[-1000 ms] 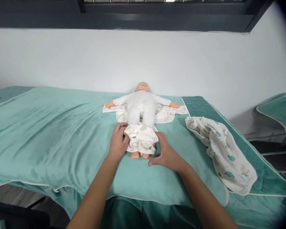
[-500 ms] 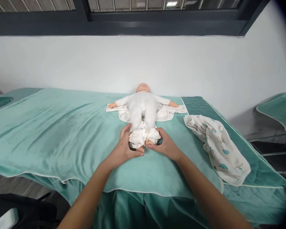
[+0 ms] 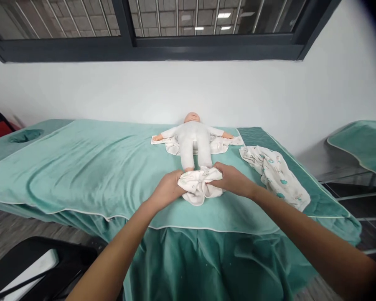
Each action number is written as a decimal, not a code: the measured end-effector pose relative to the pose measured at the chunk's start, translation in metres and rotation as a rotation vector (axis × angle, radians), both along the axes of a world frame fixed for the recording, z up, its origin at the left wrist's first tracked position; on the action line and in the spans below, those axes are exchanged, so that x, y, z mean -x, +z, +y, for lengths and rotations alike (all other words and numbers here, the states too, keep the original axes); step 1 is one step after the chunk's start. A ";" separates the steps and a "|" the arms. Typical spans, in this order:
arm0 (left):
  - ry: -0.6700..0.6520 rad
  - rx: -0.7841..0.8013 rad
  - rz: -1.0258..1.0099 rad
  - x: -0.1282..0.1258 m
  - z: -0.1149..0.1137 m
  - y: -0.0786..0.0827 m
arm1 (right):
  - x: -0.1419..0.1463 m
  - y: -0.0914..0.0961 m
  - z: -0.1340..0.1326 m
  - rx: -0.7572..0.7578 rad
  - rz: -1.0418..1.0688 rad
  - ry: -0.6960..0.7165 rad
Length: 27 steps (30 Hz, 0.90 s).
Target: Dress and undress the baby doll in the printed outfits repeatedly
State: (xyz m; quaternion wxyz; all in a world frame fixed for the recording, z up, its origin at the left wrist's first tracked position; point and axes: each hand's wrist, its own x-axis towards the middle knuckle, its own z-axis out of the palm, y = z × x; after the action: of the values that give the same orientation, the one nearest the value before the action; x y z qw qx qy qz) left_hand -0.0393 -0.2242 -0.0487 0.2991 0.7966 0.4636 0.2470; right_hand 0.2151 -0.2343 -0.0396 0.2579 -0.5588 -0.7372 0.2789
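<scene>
Both sides of those bunched-up baby pants point(image 3: 195, 184) are totally clamped, left hand point(image 3: 169, 189) on one, right hand point(image 3: 233, 179) on the other, just by the baby doll point(image 3: 193, 134).

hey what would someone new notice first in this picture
Probably the doll, lying face up near the wall, arms spread, on a green-covered bed. At the ends of its legs, the left hand and right hand hold a bunched white cloth. A green-printed cloth lies to the right.
</scene>
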 end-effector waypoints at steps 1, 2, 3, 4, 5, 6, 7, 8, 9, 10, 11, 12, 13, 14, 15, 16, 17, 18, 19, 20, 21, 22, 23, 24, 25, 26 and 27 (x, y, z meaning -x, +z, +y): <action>-0.023 0.067 -0.028 0.004 -0.003 0.007 | -0.001 0.006 -0.003 0.028 0.003 0.043; -0.059 0.132 -0.054 0.009 -0.006 0.015 | -0.002 0.013 -0.006 0.068 0.009 0.094; -0.100 0.193 -0.068 0.015 -0.008 0.023 | -0.003 0.022 -0.009 0.114 0.015 0.152; -0.141 0.246 -0.068 0.020 -0.009 0.032 | -0.003 0.031 -0.011 0.164 0.023 0.215; -0.185 0.295 -0.056 0.025 -0.009 0.041 | -0.003 0.042 -0.013 0.211 0.034 0.278; -0.231 0.337 -0.036 0.029 -0.009 0.051 | -0.003 0.053 -0.013 0.252 0.045 0.339; -0.275 0.368 -0.010 0.033 -0.009 0.062 | -0.002 0.064 -0.013 0.283 0.055 0.395; -0.310 0.381 0.009 0.036 -0.008 0.073 | 0.001 0.075 -0.012 0.303 0.064 0.438; -0.334 0.374 0.023 0.038 -0.007 0.086 | 0.004 0.085 -0.011 0.310 0.069 0.462; -0.351 0.350 0.039 0.039 -0.006 0.099 | 0.008 0.096 -0.009 0.301 0.073 0.464; -0.358 0.310 0.062 0.040 -0.005 0.113 | 0.012 0.105 -0.007 0.279 0.078 0.448; -0.356 0.257 0.096 0.041 -0.004 0.126 | 0.018 0.115 -0.004 0.256 0.081 0.431; -0.354 0.202 0.140 0.042 -0.003 0.140 | 0.024 0.124 -0.002 0.238 0.083 0.419; -0.358 0.156 0.192 0.043 -0.001 0.154 | 0.031 0.134 0.000 0.225 0.083 0.416; -0.369 0.130 0.247 0.044 0.000 0.166 | 0.038 0.143 0.001 0.210 0.085 0.415; -0.383 0.123 0.293 0.046 0.002 0.177 | 0.045 0.152 0.002 0.192 0.090 0.411; -0.386 0.124 0.317 0.048 0.004 0.187 | 0.051 0.160 0.004 0.160 0.105 0.396; -0.369 0.125 0.314 0.050 0.006 0.195 | 0.057 0.168 0.004 0.112 0.133 0.368; -0.323 0.111 0.280 0.052 0.008 0.201 | 0.062 0.176 0.005 0.053 0.175 0.334; -0.254 0.076 0.222 0.053 0.010 0.205 | 0.065 0.182 0.006 -0.003 0.219 0.307; -0.180 0.028 0.156 0.054 0.012 0.207 | 0.067 0.188 0.007 -0.052 0.260 0.291; -0.120 -0.021 0.092 0.053 0.013 0.208 | 0.067 0.192 0.008 -0.094 0.297 0.280; -0.083 -0.063 0.040 0.053 0.013 0.208 | 0.066 0.195 0.010 -0.134 0.328 0.266; -0.066 -0.093 0.003 0.052 0.014 0.208 | 0.064 0.197 0.011 -0.171 0.350 0.244; -0.061 -0.116 -0.016 0.051 0.013 0.206 | 0.060 0.198 0.012 -0.204 0.359 0.208; -0.061 -0.137 -0.016 0.051 0.013 0.205 | 0.055 0.198 0.014 -0.230 0.354 0.162; -0.057 -0.171 -0.003 0.051 0.014 0.202 | 0.049 0.198 0.015 -0.248 0.332 0.111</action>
State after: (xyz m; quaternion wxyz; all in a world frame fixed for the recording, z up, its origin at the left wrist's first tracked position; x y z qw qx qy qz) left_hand -0.0906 -0.2106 0.1536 0.2377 0.8317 0.4174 0.2785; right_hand 0.1658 -0.2190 0.1582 0.4267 -0.4277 -0.7429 0.2882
